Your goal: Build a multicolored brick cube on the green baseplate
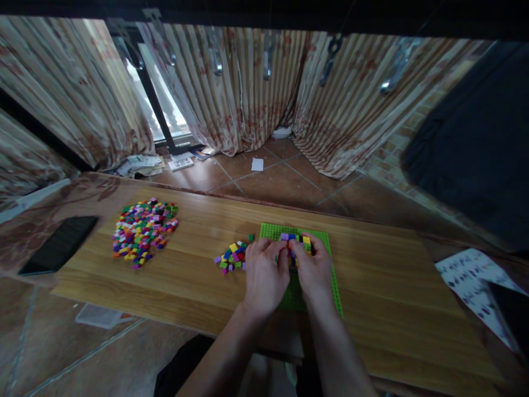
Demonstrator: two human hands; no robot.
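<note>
Left hand [266, 274], right hand [316, 271] curled at cubic bricks [306, 241] (grasp unclear); studded green baseplate [269, 230] beneath

Green baseplate [293, 292] with brick assembly [291, 236]

The baseplate is rectangular, studded and lies flat, right of centre. The brick assembly sits on its far half; purple, blue and yellow bricks show, the remainder partly hidden. A loose pile of multicoloured bricks [233, 255] lies just beside the baseplate's left edge.
</note>
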